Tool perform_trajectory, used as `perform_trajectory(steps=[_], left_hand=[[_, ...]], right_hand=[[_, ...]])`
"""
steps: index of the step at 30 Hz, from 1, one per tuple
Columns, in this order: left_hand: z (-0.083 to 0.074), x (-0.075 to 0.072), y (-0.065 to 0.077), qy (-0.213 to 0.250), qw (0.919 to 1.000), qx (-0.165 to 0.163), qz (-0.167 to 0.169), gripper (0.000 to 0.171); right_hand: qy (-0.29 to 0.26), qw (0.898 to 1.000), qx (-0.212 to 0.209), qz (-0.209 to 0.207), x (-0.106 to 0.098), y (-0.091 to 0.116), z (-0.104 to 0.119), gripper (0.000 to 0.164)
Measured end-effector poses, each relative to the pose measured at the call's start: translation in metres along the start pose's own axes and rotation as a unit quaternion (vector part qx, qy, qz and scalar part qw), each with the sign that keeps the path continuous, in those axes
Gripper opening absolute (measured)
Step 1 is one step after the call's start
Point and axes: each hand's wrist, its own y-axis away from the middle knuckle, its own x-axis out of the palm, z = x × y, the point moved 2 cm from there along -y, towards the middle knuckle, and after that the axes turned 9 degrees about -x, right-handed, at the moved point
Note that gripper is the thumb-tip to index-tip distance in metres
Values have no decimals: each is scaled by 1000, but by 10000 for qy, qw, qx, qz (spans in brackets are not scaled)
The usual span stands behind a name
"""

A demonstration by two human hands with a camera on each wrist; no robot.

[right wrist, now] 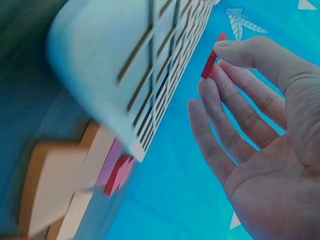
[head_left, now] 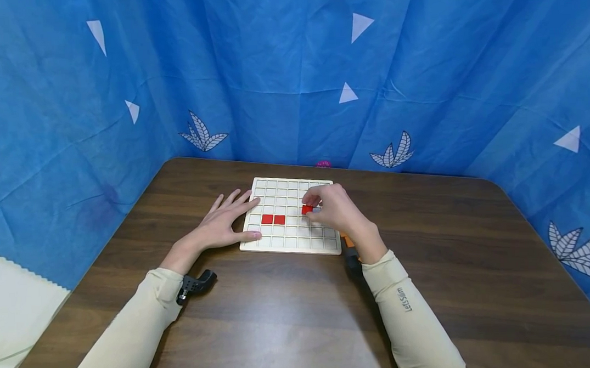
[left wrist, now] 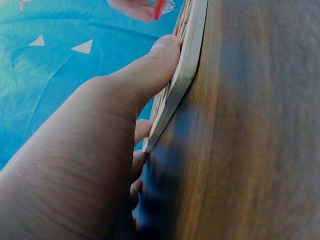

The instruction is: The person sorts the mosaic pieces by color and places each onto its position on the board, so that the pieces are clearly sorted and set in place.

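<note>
A white square board (head_left: pixel 297 242) marked with a grid lies on the table. Two red square tiles (head_left: pixel 267 219) sit side by side in its cells, left of the middle. My right hand (head_left: pixel 337 208) pinches another red tile (right wrist: pixel 214 56) between thumb and fingertips, held just above the board's right part. My left hand (head_left: pixel 221 223) rests along the board's left edge, fingers spread and straight, thumb (left wrist: pixel 162 50) lying on the near left corner area.
Partly hidden by the right forearm, orange, pink and red pieces (right wrist: pixel 120 175) lie by the board's right side. The brown wooden table (head_left: pixel 281 316) ends at a blue curtain (head_left: pixel 290 69) behind. A black wrist mount (head_left: pixel 196 284) sits on the left wrist.
</note>
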Motion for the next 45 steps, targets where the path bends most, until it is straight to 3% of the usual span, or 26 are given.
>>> perform_trajectory(steps=[6,20,37,45], left_hand=[[-1,-2,0,10,10000,-22,40,98],[-2,-2,0,24,10000,-15,18,97],[-2,-1,0,24,10000,-44,42,98],[2,0,0,20,10000,-38,39,98]], right_hand=[[52,9996,-262,34,7,-10,13,26],[247,9988,-254,333,27,-14,19,23],[43,9987,-357,362,29,-10,17,28],[49,9994,-321,131,22,-4,10,27]])
